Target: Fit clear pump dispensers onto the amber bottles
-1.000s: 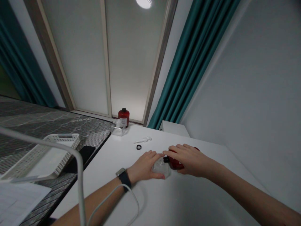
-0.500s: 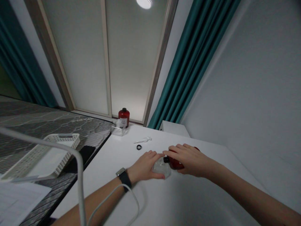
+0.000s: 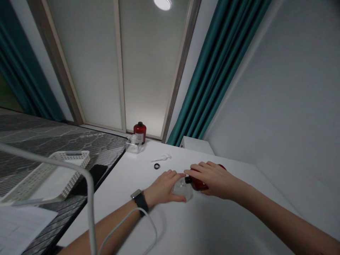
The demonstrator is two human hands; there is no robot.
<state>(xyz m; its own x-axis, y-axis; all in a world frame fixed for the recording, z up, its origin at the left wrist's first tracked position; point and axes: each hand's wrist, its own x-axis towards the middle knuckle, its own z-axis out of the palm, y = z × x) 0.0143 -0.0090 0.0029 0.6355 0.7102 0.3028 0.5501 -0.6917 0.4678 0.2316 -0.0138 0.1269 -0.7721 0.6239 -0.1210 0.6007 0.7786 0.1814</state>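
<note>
My left hand is wrapped round a clear bottle that stands on the white table. My right hand grips a dark red bottle, tipped on its side with its black neck pointing left. That neck lies right at the top of the clear bottle; whether liquid runs between them I cannot make out. Beyond the hands lie a white pump head with its thin tube and a small black ring.
A second red bottle with a black top stands at the table's far left corner, beside a clear box. On the left are a white perforated basket, a black flat object and papers. A pale cable crosses near my left wrist.
Almost nothing differs. Both hands keep their holds, and the red bottle stays tipped against the top of the clear bottle.
</note>
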